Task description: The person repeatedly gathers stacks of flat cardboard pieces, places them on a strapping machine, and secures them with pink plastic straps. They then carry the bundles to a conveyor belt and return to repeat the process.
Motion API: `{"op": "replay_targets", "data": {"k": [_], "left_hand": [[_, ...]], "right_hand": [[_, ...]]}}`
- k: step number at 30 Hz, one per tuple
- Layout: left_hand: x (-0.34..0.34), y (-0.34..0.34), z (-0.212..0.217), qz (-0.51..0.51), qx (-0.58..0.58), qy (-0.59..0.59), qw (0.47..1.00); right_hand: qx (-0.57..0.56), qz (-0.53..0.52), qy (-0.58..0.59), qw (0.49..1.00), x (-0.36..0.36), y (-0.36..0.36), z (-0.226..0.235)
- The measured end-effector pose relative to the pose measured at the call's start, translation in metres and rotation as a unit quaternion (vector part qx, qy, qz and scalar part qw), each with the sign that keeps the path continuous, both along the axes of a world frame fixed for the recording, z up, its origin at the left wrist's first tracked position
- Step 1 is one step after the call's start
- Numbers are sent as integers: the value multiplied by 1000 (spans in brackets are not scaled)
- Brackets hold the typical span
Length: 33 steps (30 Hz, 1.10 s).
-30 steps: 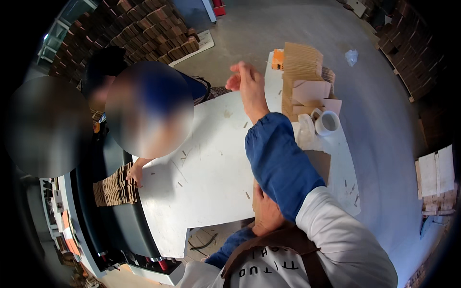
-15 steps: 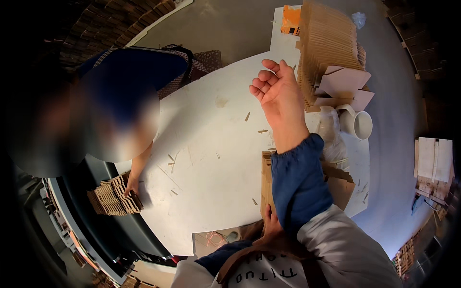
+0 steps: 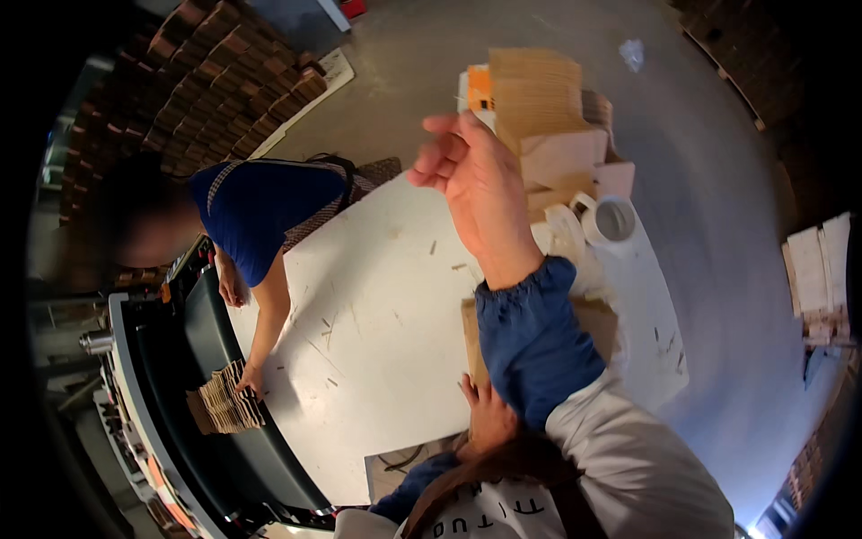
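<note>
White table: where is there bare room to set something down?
The white table is bare in the middle, between the co-worker's arm and the right hand. Crowded at the far right: cardboard stack, tape rolls.

We see a white desk [image 3: 377, 332] scattered with small chips, and on its far end a tall stack of cardboard sheets [image 3: 536, 90] with an orange box [image 3: 479, 87] just beside it. 2 rolls of white tape [image 3: 611, 220] lie near that stack. Across the desk a co-worker in a blue shirt [image 3: 260, 211] rests a hand on a bundle of folded cardboard pieces [image 3: 224, 404] lying on a dark machine bed [image 3: 189, 359]. Rows of brown stacked pieces [image 3: 224, 72] fill the far left, over a grey concrete floor [image 3: 709, 180].
</note>
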<state>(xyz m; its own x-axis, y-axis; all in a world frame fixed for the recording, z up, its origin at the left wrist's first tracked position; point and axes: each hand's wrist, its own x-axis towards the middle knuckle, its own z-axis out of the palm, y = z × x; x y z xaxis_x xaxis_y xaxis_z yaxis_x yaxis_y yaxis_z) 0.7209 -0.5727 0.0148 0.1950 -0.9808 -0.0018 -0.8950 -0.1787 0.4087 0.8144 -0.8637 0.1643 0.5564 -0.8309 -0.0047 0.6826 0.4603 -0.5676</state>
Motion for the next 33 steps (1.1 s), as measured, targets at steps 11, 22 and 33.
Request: {"op": "replay_targets", "data": {"k": [11,22,33], "left_hand": [[-12,-29,50,1,-57,-44,997],[-2,-17,32,-2,-102,16,995],[16,-8,25,11,-152,69,986]], "right_hand": [[-16,-86,464,882,-354,110,-155],[-84,-27,506,858,-307,213,-264],[-227,60,409,882,-317,196,-302]]}}
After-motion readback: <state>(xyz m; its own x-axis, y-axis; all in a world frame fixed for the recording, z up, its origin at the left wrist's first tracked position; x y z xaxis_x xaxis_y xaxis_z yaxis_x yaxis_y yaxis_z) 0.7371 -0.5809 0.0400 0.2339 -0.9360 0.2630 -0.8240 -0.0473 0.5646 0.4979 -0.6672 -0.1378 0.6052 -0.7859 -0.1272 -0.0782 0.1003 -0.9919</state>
